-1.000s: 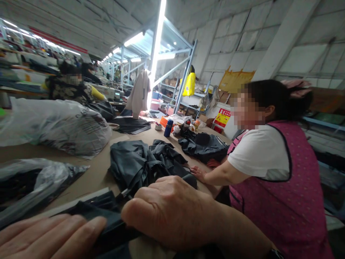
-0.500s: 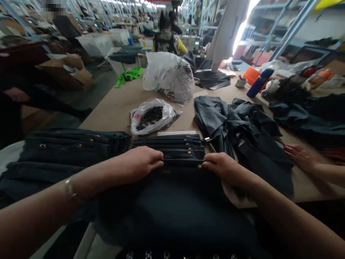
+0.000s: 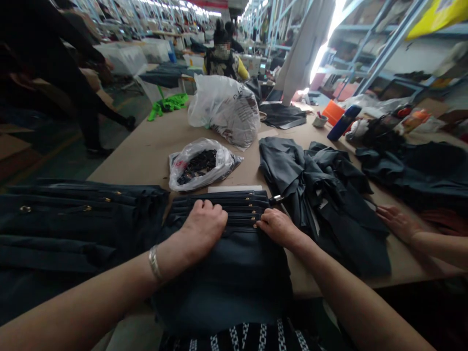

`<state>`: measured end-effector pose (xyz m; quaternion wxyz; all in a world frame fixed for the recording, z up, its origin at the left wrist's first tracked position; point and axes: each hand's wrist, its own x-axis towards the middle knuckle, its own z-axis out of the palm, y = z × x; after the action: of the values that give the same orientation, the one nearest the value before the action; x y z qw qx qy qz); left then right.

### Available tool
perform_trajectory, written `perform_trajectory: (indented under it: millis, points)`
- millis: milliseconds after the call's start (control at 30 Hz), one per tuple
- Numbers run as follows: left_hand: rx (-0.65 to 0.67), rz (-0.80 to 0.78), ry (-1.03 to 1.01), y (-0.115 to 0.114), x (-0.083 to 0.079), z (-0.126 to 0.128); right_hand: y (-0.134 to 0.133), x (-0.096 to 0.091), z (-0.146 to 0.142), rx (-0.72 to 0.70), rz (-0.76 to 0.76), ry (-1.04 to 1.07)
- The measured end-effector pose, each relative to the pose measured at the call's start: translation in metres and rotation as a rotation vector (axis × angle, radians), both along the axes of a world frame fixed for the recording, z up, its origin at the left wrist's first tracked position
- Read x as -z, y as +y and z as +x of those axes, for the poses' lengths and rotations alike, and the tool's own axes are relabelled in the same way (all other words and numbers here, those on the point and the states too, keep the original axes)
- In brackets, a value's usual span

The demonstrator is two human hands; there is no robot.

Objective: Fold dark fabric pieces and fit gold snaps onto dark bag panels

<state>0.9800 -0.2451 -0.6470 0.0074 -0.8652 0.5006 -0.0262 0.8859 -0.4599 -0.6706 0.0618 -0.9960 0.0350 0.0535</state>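
A stack of dark navy garments (image 3: 234, 209) with small brass buttons along their edges lies at the near edge of the brown table (image 3: 146, 151). My left hand (image 3: 204, 226) rests on the stack's left part, fingers curled down onto the cloth. My right hand (image 3: 276, 226) presses on the right end of the stack, fingers bent over the top layer's edge. The dark cloth (image 3: 226, 278) hangs down from the stack toward me.
More dark garments (image 3: 73, 219) are piled to the left. A clear bag of dark small parts (image 3: 199, 165) and a large white bag (image 3: 226, 109) lie behind. Grey garments (image 3: 314, 185) spread to the right, where a co-worker's hand (image 3: 397, 222) rests. A blue bottle (image 3: 341, 123) stands farther back.
The camera swung from the co-worker on the right down to the table. Both my hands have slid slightly forward onto the stacked garments.
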Motion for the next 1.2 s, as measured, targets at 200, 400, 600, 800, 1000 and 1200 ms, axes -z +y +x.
perform_trajectory:
  millis: [200, 400, 600, 800, 1000, 1200]
  points:
    - [0.279, -0.145, 0.046, -0.005, 0.047, -0.038, -0.018, -0.017, 0.010, 0.013, 0.029, -0.094]
    - [0.229, -0.208, 0.029, 0.000, 0.069, -0.036, -0.105, -0.048, 0.059, 0.522, 0.077, -0.301]
    - [0.210, -0.253, 0.000, 0.000, 0.073, -0.038, -0.155, -0.043, 0.096, 0.847, 0.138, -0.319]
    - [0.198, -0.248, -0.010, 0.001, 0.074, -0.037, -0.156, -0.055, 0.103, 0.720, 0.220, -0.413]
    - [0.201, -0.251, -0.001, 0.002, 0.069, -0.038, -0.148, -0.080, 0.127, 0.476, 0.428, -0.454]
    - [0.224, -0.300, -0.048, 0.003, 0.075, -0.037, -0.158, -0.063, 0.123, 0.574, 0.362, -0.343]
